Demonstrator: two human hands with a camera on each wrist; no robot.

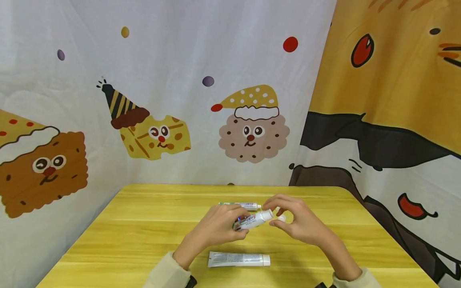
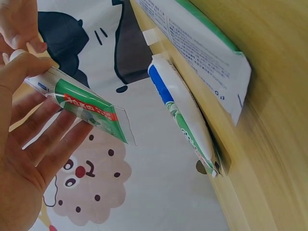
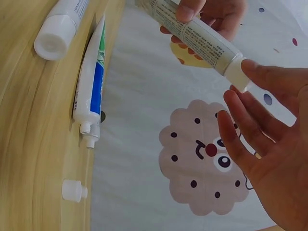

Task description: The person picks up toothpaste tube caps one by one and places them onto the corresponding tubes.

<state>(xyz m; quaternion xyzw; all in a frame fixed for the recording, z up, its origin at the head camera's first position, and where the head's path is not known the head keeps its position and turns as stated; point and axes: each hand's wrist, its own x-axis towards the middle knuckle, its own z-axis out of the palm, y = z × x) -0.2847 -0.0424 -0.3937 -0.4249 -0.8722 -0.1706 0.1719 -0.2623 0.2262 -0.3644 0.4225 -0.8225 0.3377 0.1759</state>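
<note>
My left hand (image 1: 225,224) grips a white and green toothpaste tube (image 1: 252,221), holding it above the table with its white cap (image 3: 237,74) toward the right. The right hand (image 1: 300,220) has its thumb and a fingertip on either side of that cap, pinching it; its other fingers are spread in the right wrist view. Behind the hands lies another toothpaste tube (image 3: 89,91) with a bare nozzle, and a second nozzle (image 3: 90,142) shows right beside it. A loose white cap (image 3: 72,190) sits on the table near the right hand.
A capped toothpaste tube (image 1: 237,259) lies flat on the wooden table (image 1: 144,232), nearer the front, cap to the right. A cloth with cartoon figures (image 1: 201,48) hangs behind and beside the table.
</note>
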